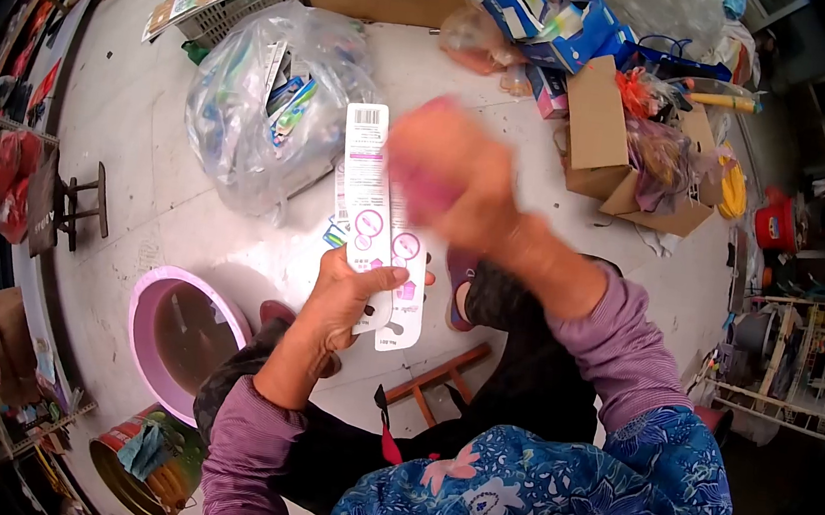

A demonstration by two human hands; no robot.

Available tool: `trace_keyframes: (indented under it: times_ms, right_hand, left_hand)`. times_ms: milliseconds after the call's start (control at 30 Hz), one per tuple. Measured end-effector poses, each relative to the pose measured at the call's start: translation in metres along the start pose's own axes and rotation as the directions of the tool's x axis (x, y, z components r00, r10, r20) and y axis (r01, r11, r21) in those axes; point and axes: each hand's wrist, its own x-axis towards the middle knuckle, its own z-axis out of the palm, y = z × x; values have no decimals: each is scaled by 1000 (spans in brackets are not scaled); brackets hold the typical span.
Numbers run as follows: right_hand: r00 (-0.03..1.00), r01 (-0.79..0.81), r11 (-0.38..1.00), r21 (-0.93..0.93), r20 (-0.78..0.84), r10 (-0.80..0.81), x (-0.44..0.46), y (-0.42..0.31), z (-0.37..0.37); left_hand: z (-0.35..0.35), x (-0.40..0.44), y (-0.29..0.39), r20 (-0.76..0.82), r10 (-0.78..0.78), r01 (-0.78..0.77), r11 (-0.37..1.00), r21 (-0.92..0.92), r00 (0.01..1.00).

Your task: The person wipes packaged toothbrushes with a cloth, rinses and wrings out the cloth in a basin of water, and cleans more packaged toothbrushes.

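Observation:
My left hand point(340, 295) is closed on long white carded packs point(364, 187), its thumb pressed across the front one. The packs overlap and stand fanned out, with pink print, a barcode at the upper end and a hanging hole near the lower end. What is sealed in them does not show from this side. My right hand point(480, 189), smeared by motion, grips a pink cloth point(421, 158) just right of the packs' upper part. Behind the packs sits a clear plastic bag point(237, 108) with more packs inside.
A pink basin point(140, 314) of murky water stands on the floor at left, above a metal bucket point(113, 472) with rags. An open cardboard box point(597, 126) of bagged goods is at right. A low wooden stool point(440, 381) lies between my legs. Shelving point(19, 131) lines the left side.

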Motion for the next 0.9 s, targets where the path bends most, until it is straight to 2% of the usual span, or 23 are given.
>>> trace_keyframes:
  times_ms: [33, 67, 100, 133, 200, 233, 267, 300, 333, 400, 433, 467, 500, 533, 567, 600, 667, 700, 733, 767, 800, 867, 900]
  right_hand:
    - [975, 14, 999, 51, 220, -25, -8, -28, 5]
    - [895, 63, 998, 4, 442, -58, -15, -42, 11]
    - [907, 51, 998, -43, 420, -28, -18, -37, 17]
    - [916, 47, 995, -86, 400, -9, -20, -24, 21]
    - [974, -62, 982, -178, 205, 99, -11, 9, 21]
    - [967, -132, 951, -279, 175, 186, -8, 25, 18]
    - [970, -193, 925, -327, 77, 230, -8, 41, 16]
    - [920, -342, 881, -327, 74, 385, -7, 50, 4]
    - [887, -443, 830, -340, -35, 460, -12, 62, -1]
    - [848, -517, 759, -396, -121, 515, -22, 84, -13]
    - [706, -706, 699, -111, -29, 708, -23, 83, -19]
    - [541, -838, 521, 158, 129, 831, -21, 76, -22]
    - [544, -836, 524, 161, 136, 828, -17, 64, -20]
    - [365, -924, 291, 248, 349, 863, -12, 50, -18]
    - [184, -961, 31, 273, 556, 810, -11, 36, -13]
    - [197, -955, 12, 295, 608, 769, -14, 24, -1]
    - [149, -981, 5, 195, 731, 666, -11, 5, 7]
    - [149, -981, 6, 195, 732, 665, -8, 2, 6]
    - [101, -989, -15, 145, 761, 641, -5, -1, 5]
    - [53, -995, -35, 94, 786, 616, -4, -4, 5]
    - [54, -995, -35, 95, 787, 615, -3, -6, 5]
    - [120, -981, -49, 186, 790, 601, -3, -9, 4]
    - [115, -991, 9, 136, 801, 587, -7, -8, 4]
  left_hand:
    - [2, 0, -5, -71, 95, -90, 993, 72, 993]
    - [3, -1, -11, -131, 188, -169, 974, 148, 973]
    - [0, -3, -14, -44, 178, -167, 967, 194, 983]
    - [0, -6, -15, -42, 173, -162, 968, 193, 984]
    - [4, -11, -6, 145, -16, -9, 984, 176, 989]
    - [5, -13, -8, 158, 1, -26, 987, 160, 988]
    - [3, -13, -10, 155, 1, -26, 987, 161, 988]
    - [-1, -12, -13, 126, 5, -30, 980, 198, 992]
    - [-4, -11, -15, 100, 12, -35, 972, 232, 995]
    - [2, -14, 8, -17, 15, -13, 994, 112, 1000]
    - [-2, -10, 10, -42, 88, -88, 996, -8, 995]
    - [-7, -6, 11, -77, 157, -166, 978, -124, 985]
    - [-14, -3, 13, -89, 150, -163, 972, -168, 985]
    - [-15, 0, 10, -96, 154, -169, 971, -168, 983]
    - [-14, 3, 6, -126, 208, -227, 960, -163, 970]
    - [-11, 5, 3, -153, 261, -284, 946, -157, 953]
    - [-8, 7, -7, -203, 307, -306, 951, 39, 930]
    - [-9, 8, -15, -192, 373, -355, 927, 121, 908]
    - [-10, 9, -23, -176, 435, -400, 894, 203, 883]
    - [-15, 10, -25, -119, 446, -370, 841, 395, 887]
    - [-17, 13, -30, -119, 447, -371, 840, 395, 887]
    - [-17, 20, -38, 29, 630, -531, 629, 568, 776]
    - [-16, 17, -38, 42, 613, -507, 611, 608, 789]
